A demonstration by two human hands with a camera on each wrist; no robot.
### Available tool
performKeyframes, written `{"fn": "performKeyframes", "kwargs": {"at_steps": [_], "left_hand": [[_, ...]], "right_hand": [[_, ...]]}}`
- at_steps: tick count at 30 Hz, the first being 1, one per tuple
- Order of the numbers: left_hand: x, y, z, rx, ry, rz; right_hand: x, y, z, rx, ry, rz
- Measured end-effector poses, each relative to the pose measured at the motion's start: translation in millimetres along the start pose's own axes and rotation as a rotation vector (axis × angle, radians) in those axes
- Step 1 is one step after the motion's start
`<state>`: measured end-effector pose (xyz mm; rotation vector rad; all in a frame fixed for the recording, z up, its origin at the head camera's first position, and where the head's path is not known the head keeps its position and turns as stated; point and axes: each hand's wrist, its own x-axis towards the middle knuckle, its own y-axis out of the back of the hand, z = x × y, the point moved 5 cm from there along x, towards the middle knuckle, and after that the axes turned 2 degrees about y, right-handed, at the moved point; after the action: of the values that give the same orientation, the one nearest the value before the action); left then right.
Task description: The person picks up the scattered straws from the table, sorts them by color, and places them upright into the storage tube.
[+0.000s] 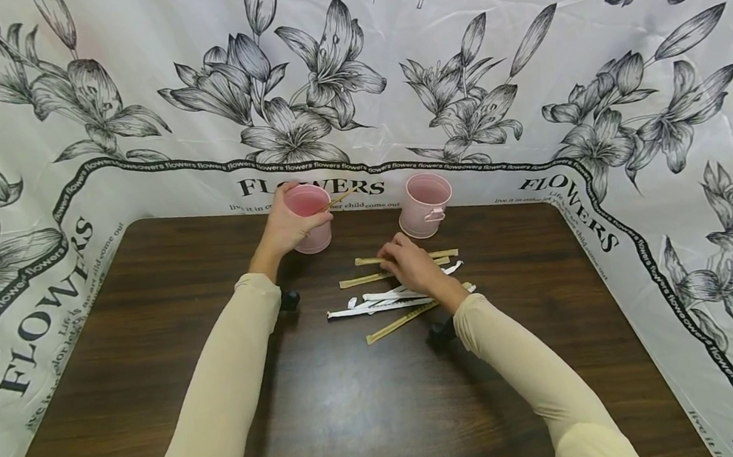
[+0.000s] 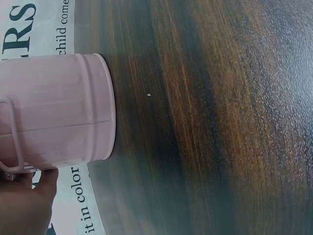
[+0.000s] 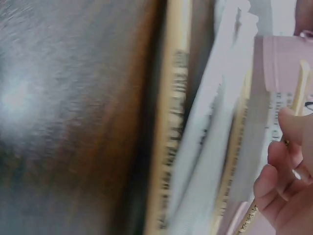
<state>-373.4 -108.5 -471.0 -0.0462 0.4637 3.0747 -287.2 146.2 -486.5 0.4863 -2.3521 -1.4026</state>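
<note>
My left hand [image 1: 292, 220] grips a pink metal cup [image 1: 314, 243] at the back of the table, its thumb at the near side of the rim. A yellow wrapped straw [image 1: 343, 197] leans out of this cup to the right. In the left wrist view the cup [image 2: 54, 110] shows its side and wire handle; only part of the left hand [image 2: 24, 205] appears. My right hand [image 1: 412, 262] pinches another yellow wrapped straw [image 1: 368, 261] above the pile; the right wrist view shows this straw [image 3: 301, 81] passing through the fingers of the right hand [image 3: 288, 181].
A second pink cup [image 1: 428, 211] stands behind the right hand. Several white wrapped straws [image 1: 375, 307] and yellow ones [image 1: 393, 326] lie loosely crossed on the dark wooden table [image 1: 360, 423]. A flower-printed cloth [image 1: 477, 127] hangs behind the table's back edge.
</note>
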Motion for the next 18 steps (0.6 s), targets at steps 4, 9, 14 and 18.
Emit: {"fn": "performKeyframes", "kwargs": {"at_steps": [4,9,14,18], "left_hand": [[-0.4,-1.1,-0.2,0.001,0.001,-0.002],[0.1,-1.1,0.2,0.004,0.002,-0.004],[0.6,1.2,0.3,-0.002,0.006,-0.003],[0.5,0.9,0.3,-0.012,0.005,-0.008]], "right_hand": [[2.0,17,-6,0.032,0.047,0.073],[6.7,48,-26,0.106,0.144,0.233],[9.4,80,-48,0.212,0.255,0.441],[7.8,101,-58,0.305,0.277,0.606]]}}
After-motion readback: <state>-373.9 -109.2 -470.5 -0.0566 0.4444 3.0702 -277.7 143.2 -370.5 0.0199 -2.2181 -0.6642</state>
